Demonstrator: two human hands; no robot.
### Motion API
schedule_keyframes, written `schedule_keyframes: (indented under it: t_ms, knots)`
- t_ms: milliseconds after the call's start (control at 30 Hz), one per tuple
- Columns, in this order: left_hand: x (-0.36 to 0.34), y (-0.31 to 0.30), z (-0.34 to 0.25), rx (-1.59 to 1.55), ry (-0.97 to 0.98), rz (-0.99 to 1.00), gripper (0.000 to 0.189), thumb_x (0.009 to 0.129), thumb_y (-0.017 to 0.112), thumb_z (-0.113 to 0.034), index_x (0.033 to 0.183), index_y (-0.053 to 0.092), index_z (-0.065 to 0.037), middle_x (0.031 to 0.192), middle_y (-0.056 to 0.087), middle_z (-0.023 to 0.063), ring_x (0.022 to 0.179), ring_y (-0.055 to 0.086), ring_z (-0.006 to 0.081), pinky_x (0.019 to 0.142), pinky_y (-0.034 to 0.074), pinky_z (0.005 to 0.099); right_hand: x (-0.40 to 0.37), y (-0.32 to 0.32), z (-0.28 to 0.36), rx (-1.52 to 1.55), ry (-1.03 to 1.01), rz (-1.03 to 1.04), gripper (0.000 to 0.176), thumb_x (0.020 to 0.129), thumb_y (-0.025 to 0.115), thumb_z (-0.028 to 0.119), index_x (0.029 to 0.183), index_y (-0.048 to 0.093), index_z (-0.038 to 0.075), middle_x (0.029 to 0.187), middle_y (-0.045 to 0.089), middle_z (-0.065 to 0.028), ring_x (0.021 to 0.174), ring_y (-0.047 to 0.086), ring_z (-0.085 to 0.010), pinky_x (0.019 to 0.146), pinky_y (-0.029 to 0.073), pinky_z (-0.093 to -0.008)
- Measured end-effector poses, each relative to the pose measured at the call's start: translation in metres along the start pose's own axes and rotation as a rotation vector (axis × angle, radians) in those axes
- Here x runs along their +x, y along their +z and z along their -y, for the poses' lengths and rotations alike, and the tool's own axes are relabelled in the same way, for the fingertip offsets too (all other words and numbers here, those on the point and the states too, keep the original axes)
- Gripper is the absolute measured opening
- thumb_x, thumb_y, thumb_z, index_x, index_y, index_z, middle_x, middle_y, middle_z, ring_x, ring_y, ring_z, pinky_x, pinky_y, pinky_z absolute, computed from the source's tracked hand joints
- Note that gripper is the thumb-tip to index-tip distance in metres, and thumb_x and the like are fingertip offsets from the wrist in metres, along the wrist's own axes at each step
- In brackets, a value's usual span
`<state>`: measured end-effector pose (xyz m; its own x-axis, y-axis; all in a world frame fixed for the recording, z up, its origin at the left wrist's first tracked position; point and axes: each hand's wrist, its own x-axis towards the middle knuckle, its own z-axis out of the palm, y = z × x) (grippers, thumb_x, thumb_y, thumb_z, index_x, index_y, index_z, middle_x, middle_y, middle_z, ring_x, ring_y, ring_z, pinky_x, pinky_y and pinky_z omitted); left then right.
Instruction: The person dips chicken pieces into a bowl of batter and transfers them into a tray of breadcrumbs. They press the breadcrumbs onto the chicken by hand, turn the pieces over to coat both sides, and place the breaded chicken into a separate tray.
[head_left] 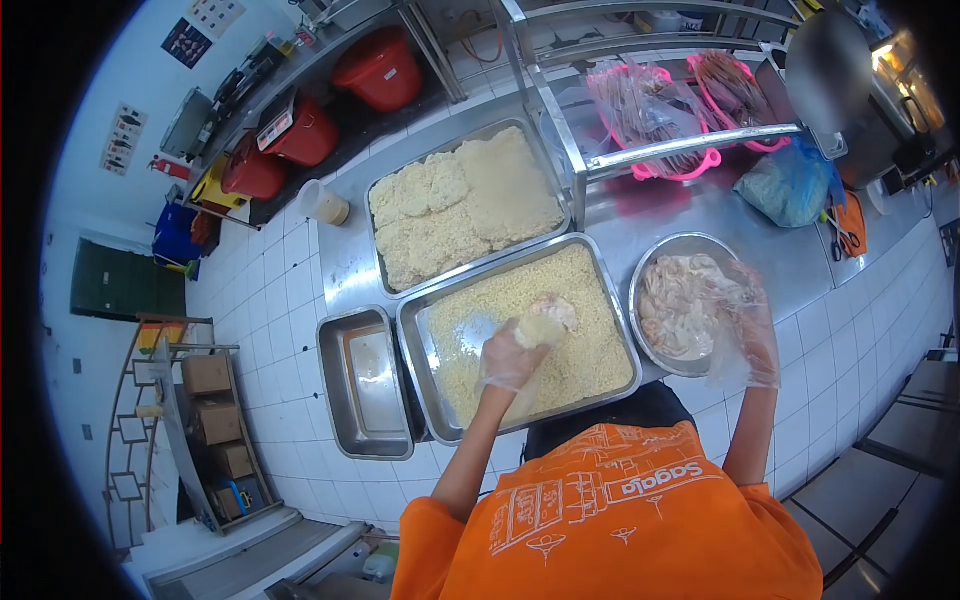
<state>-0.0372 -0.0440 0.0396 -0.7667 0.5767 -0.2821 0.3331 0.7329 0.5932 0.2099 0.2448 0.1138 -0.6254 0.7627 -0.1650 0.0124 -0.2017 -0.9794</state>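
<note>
My left hand point(513, 358), in a clear plastic glove, is low over a steel tray point(625, 345) of pale yellowish crumbs. Its fingers are curled round a clump of crumbs point(541, 331). Just beyond the fingertips a pinkish piece of raw meat point(555, 311) lies on the crumbs, partly coated. My right hand point(757, 330), also in a loose clear glove, is at the right rim of a round steel bowl point(640, 325) holding pale raw meat pieces point(685, 305). The wrinkled plastic hides its fingers, so their grip does not show.
Behind the crumb tray stands another tray point(378, 240) with flat coated pieces. A steel pan point(365, 385) is at left, near a plastic cup point(323, 204). Beyond the bowl are pink baskets point(680, 168) under a metal rack point(690, 145), a plastic bag point(790, 185) and scissors point(840, 235).
</note>
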Motion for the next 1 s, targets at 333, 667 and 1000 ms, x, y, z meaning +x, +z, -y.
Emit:
schedule_keyframes:
  t_ms: [333,667,1000]
  knots:
    - [0.037,-0.02,-0.009,-0.124,0.296,0.017,0.061,0.091,0.067,-0.043,0.134,0.06,0.0,0.131,0.063,0.025,0.127,0.057,0.0408,0.111,0.041,0.0447,-0.01,-0.01,-0.01,-0.025,0.095,-0.109,0.057,0.089,0.069,-0.006,0.139,0.046,0.01,0.125,0.064,-0.0145,0.117,0.065,-0.0225,0.094,0.056,-0.0313]
    - [-0.024,0.019,0.061,0.172,0.371,-0.039,0.096,0.066,0.086,-0.054,0.142,0.05,-0.006,0.147,0.047,0.0173,0.14,0.04,0.0352,0.118,0.029,0.0473,-0.009,-0.023,-0.013,0.042,0.144,-0.123,0.056,0.09,0.069,-0.002,0.14,0.046,0.01,0.126,0.063,-0.0155,0.118,0.065,-0.0232,0.096,0.056,-0.0324]
    - [-0.019,0.007,0.022,-0.004,0.0,0.002,0.069,0.07,0.085,-0.044,0.12,0.066,-0.001,0.11,0.071,0.0224,0.102,0.07,0.0338,0.092,0.055,0.0389,0.003,-0.023,-0.025,-0.019,0.068,-0.062,0.058,0.088,0.07,-0.004,0.14,0.046,0.01,0.13,0.059,-0.0095,0.118,0.065,-0.0206,0.094,0.054,-0.0306]
